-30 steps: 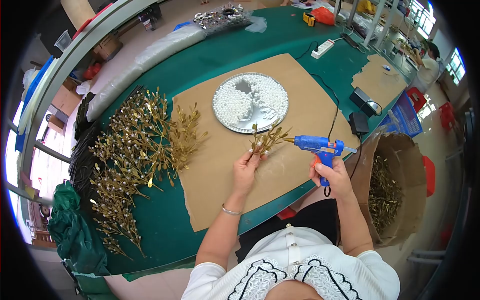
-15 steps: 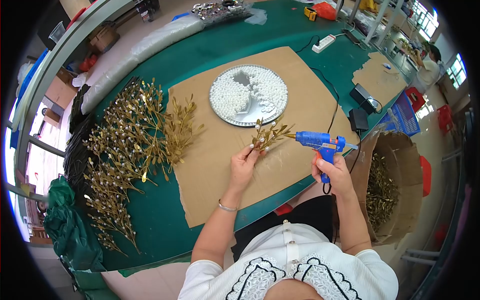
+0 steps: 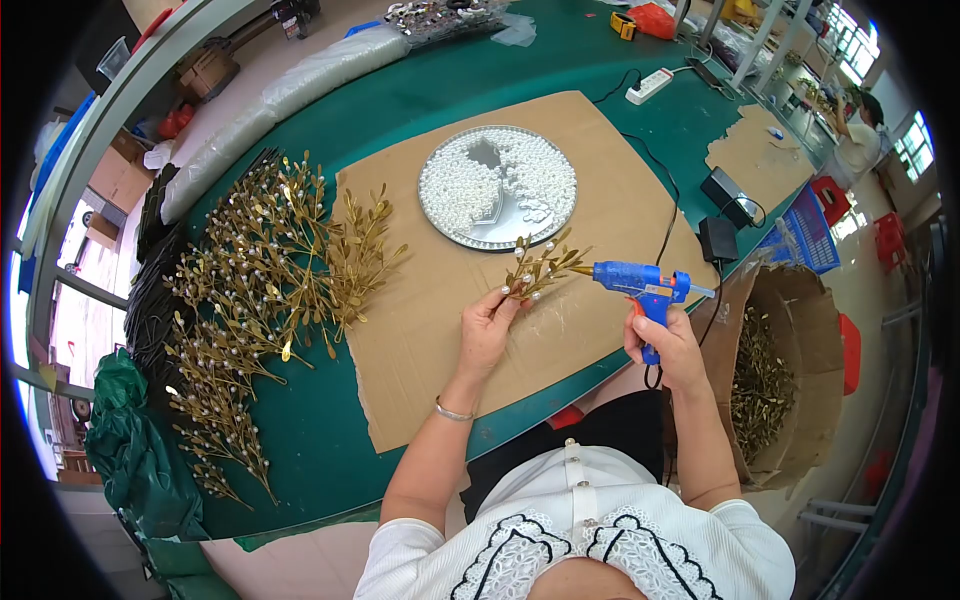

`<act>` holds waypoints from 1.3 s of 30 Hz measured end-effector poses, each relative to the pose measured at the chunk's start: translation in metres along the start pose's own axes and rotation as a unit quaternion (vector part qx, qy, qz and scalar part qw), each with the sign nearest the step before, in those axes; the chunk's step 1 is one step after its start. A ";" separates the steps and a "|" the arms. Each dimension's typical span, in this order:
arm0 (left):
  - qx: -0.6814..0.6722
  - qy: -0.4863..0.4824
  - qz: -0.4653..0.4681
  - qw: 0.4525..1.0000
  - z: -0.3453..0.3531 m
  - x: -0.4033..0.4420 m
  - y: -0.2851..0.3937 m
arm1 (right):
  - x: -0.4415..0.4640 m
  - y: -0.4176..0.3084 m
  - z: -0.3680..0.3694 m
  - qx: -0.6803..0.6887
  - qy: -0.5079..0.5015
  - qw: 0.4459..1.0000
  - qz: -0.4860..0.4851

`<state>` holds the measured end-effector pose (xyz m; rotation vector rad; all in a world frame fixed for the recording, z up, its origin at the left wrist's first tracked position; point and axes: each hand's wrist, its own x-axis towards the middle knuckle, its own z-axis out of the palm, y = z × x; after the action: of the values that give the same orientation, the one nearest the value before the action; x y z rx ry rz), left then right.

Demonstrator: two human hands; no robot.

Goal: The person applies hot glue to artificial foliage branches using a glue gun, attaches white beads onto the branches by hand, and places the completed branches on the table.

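My left hand (image 3: 487,328) pinches the stem of a gold leafy sprig (image 3: 541,270) with a few white pearl beads on it, held above the cardboard sheet. My right hand (image 3: 668,345) is wrapped round the handle of a blue hot glue gun (image 3: 640,282). The gun's brass nozzle points left and sits at the right-hand leaves of the sprig; whether it touches them I cannot tell. Just beyond the sprig, a round silver tray (image 3: 484,243) carries many loose white pearl beads (image 3: 540,170).
Beaded gold sprigs (image 3: 235,310) spread over the green table's left side, beside plain gold sprigs (image 3: 362,255). Under the tray lies a cardboard sheet (image 3: 430,370). A power strip (image 3: 649,86) and black adapter (image 3: 717,240) stand right. A cardboard box (image 3: 810,390) holds more sprigs. Another person (image 3: 858,135) is far right.
Almost nothing differs. Both hands keep their places, with the glue gun's nozzle still at the sprig; the whole view has shifted very slightly.
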<state>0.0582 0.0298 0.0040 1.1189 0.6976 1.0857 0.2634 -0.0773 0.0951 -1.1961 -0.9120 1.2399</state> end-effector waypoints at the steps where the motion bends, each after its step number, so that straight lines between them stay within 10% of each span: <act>1: 0.002 0.001 0.004 1.000 0.000 0.000 0.000 | 0.000 0.000 0.000 0.001 0.004 1.000 0.000; 21: 0.030 -0.012 0.003 0.999 -0.003 0.001 0.004 | -0.003 0.004 -0.003 0.020 0.003 1.000 0.011; 30: -0.189 0.032 -0.024 0.981 -0.013 0.009 -0.002 | 0.026 0.020 -0.039 0.194 -0.101 0.973 0.074; 32: -0.213 0.128 0.035 0.968 -0.017 0.012 -0.004 | 0.038 0.030 -0.036 0.132 0.085 0.986 0.048; 39: -0.201 0.208 0.085 0.953 -0.023 0.013 -0.004 | 0.055 0.040 -0.042 -0.137 0.126 0.981 0.055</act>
<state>0.0444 0.0501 -0.0066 0.6093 0.6707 1.5572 0.3037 -0.0326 0.0424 -1.6011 -0.8529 1.0394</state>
